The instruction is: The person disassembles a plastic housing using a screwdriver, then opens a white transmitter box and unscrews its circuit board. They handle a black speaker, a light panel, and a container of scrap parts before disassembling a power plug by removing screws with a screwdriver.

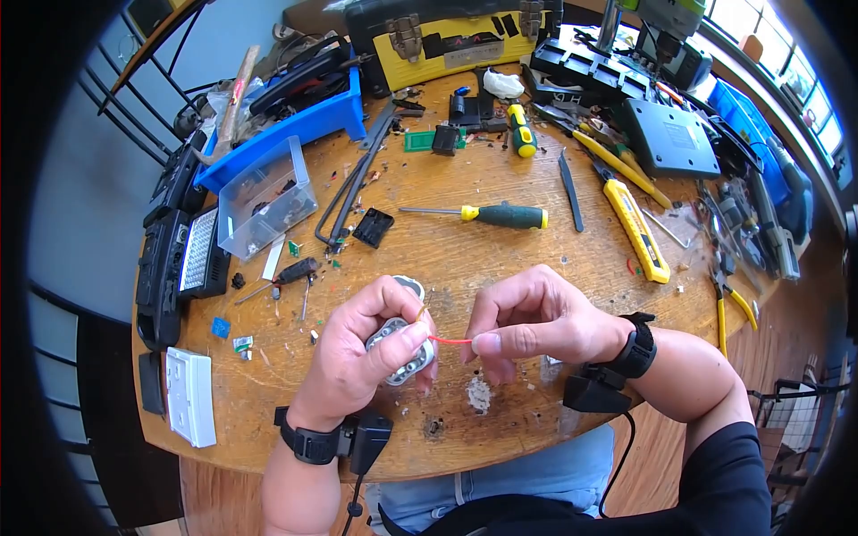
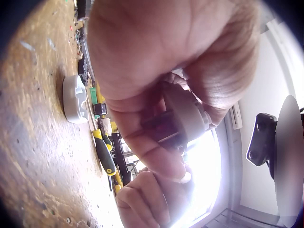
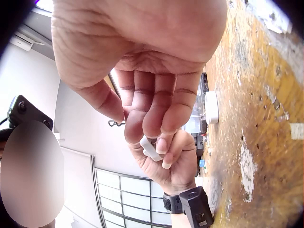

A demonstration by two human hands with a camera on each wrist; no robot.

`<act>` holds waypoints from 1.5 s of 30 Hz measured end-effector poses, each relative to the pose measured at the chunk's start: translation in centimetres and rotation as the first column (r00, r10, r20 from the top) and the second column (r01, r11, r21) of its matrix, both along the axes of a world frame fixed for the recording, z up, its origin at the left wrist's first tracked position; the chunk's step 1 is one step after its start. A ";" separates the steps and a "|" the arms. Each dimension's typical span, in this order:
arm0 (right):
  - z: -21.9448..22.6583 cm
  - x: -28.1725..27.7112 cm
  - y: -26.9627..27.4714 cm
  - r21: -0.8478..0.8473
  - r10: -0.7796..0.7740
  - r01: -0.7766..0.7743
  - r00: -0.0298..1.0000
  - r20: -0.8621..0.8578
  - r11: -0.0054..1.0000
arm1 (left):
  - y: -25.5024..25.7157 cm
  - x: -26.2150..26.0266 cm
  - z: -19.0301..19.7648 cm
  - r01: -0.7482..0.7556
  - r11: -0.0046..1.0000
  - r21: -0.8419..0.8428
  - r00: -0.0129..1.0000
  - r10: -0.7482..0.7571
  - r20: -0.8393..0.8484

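Note:
My left hand [image 1: 362,344] grips a small rounded grey plastic housing [image 1: 386,364], its inside turned up and partly covered by the thumb. In the left wrist view the fingers curl round this housing [image 2: 187,118]. A red wire [image 1: 451,340] runs from the left thumb tip to my right hand [image 1: 545,322], which pinches its end between thumb and forefinger. A thin yellowish wire [image 1: 422,313] sticks up beside the left thumb. Just beyond the left hand, a matching grey shell piece [image 1: 411,285] lies on the table; the left wrist view shows this shell [image 2: 75,99] standing apart from the hand.
A screwdriver [image 1: 509,216] with a green and yellow handle lies beyond the hands. To its right are tweezers [image 1: 570,192], a yellow cutter knife [image 1: 636,232] and pliers [image 1: 733,308]. A white socket panel [image 1: 190,397] sits at left, a clear plastic box [image 1: 268,201] behind it.

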State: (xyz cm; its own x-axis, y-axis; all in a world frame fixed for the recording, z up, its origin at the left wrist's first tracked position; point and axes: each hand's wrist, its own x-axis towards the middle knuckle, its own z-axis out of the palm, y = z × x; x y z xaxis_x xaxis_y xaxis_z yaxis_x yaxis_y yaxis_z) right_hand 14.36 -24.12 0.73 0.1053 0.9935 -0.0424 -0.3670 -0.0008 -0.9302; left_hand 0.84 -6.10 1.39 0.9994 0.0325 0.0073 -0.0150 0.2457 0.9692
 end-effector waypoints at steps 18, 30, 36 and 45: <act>-0.7 0.0 0.0 0.083 -0.036 0.039 0.999 -0.039 0.996 | 0.0 -0.1 0.3 -0.071 0.994 -0.082 0.997 0.069 -0.023; -1.0 0.2 0.0 0.081 -0.125 0.133 0.987 -0.104 0.988 | 0.3 0.0 -0.1 -0.108 0.984 -0.141 0.994 0.109 0.004; -1.0 0.0 0.2 0.060 -0.135 0.139 0.989 -0.065 0.989 | 0.1 0.3 -0.2 -0.147 0.986 -0.078 0.987 0.150 0.048; -0.4 -0.4 0.8 -0.031 -0.165 0.165 0.986 0.000 0.986 | 0.3 0.1 -0.4 -0.116 0.986 -0.120 0.992 0.121 0.037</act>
